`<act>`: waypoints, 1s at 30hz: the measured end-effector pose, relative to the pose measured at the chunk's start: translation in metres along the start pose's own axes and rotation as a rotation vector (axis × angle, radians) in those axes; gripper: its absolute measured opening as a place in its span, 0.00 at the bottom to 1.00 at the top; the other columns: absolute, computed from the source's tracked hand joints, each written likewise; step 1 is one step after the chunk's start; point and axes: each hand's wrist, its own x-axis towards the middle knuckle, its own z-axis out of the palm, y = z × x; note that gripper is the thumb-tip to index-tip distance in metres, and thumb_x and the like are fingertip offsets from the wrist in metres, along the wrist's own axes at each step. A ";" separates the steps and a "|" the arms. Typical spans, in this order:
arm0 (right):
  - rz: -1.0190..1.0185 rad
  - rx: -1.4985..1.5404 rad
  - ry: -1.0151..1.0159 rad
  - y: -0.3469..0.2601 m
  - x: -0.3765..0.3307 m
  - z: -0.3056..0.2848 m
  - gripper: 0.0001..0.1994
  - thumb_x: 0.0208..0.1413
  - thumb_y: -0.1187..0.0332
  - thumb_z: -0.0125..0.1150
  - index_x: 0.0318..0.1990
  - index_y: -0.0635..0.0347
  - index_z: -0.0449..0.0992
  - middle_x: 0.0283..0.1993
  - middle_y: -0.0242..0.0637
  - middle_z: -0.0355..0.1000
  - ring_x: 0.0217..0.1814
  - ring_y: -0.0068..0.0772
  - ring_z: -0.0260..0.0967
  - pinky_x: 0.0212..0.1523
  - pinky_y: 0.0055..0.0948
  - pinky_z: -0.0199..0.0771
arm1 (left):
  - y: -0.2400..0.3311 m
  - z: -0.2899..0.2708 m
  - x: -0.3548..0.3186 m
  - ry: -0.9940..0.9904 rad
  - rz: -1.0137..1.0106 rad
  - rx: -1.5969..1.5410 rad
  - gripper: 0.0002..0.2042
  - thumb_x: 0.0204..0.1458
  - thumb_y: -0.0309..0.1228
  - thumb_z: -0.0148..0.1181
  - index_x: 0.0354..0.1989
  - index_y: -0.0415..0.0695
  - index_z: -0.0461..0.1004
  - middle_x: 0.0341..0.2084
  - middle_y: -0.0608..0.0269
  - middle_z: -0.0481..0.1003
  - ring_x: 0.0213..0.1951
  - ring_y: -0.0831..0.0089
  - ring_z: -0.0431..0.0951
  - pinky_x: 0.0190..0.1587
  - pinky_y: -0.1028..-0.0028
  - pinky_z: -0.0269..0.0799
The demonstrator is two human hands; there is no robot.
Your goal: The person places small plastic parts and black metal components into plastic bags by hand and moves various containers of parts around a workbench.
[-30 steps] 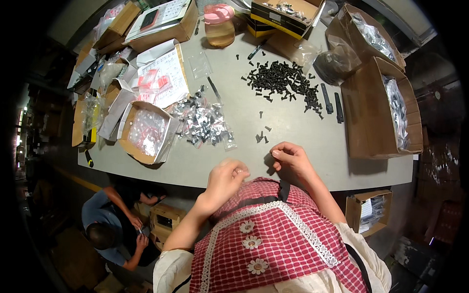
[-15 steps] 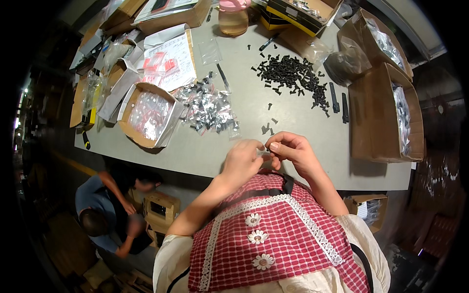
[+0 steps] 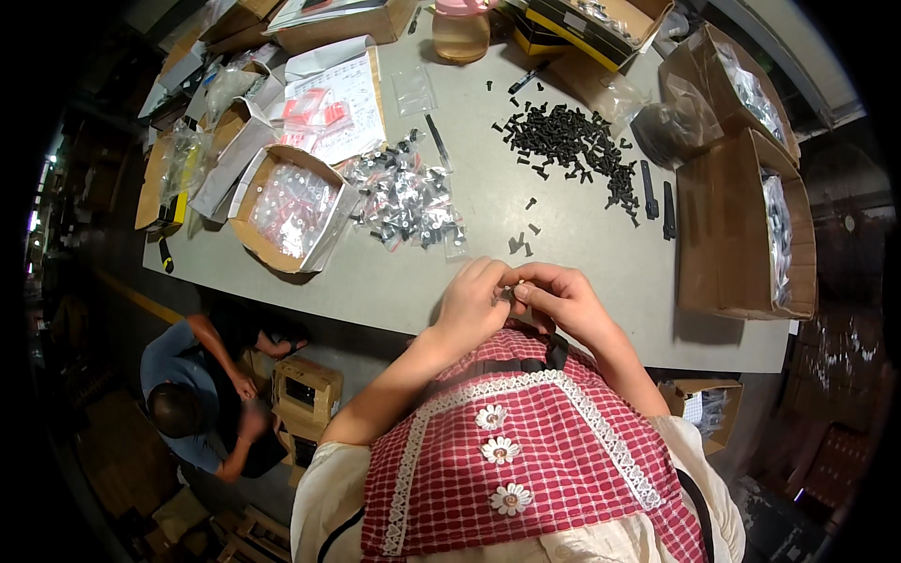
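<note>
At the front edge of the table, my left hand (image 3: 476,300) and my right hand (image 3: 565,298) meet, fingertips pinched together. Between them shows a bit of a small dark piece (image 3: 509,294), mostly covered by the fingers; its kind cannot be made out. A few loose black screws (image 3: 518,246) lie just beyond my hands. Farther back is a large heap of black screws (image 3: 563,139). To the left, small clear bags (image 3: 405,199) with black and pale parts are piled up. An open cardboard box (image 3: 246,225) beside them holds more clear bags with small white pieces.
Tall cardboard boxes (image 3: 718,225) with bagged parts line the right side. Two dark flat strips (image 3: 668,211) lie near them. A pink-lidded jar (image 3: 460,39) stands at the back, beside papers (image 3: 343,98). Below left, another person (image 3: 178,394) sits by a wooden stool (image 3: 308,385).
My hands have closed together; the left fingers, which were apart from the right pinch, now meet it around the small dark piece. The whole view has shifted slightly.
</note>
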 end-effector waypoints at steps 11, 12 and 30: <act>-0.694 -0.737 0.064 -0.002 -0.003 -0.019 0.10 0.49 0.74 0.65 0.41 0.60 0.81 0.45 0.41 0.72 0.48 0.44 0.70 0.49 0.37 0.72 | 0.009 -0.005 0.003 -0.047 -0.035 -0.181 0.12 0.41 0.17 0.66 0.36 0.39 0.75 0.27 0.64 0.70 0.25 0.75 0.69 0.29 0.76 0.66; -0.731 -0.776 0.046 -0.004 -0.002 -0.018 0.10 0.49 0.74 0.65 0.41 0.59 0.81 0.46 0.41 0.71 0.50 0.44 0.69 0.51 0.38 0.71 | 0.010 -0.005 0.003 -0.054 -0.046 -0.196 0.12 0.41 0.17 0.66 0.36 0.39 0.75 0.27 0.64 0.70 0.26 0.76 0.69 0.29 0.76 0.66; -1.091 -1.055 0.272 -0.004 0.008 -0.012 0.11 0.45 0.75 0.65 0.39 0.63 0.76 0.48 0.42 0.74 0.51 0.45 0.71 0.52 0.42 0.74 | 0.017 -0.015 0.012 0.136 0.102 -0.159 0.18 0.43 0.14 0.62 0.45 0.37 0.77 0.36 0.56 0.76 0.37 0.65 0.77 0.39 0.70 0.74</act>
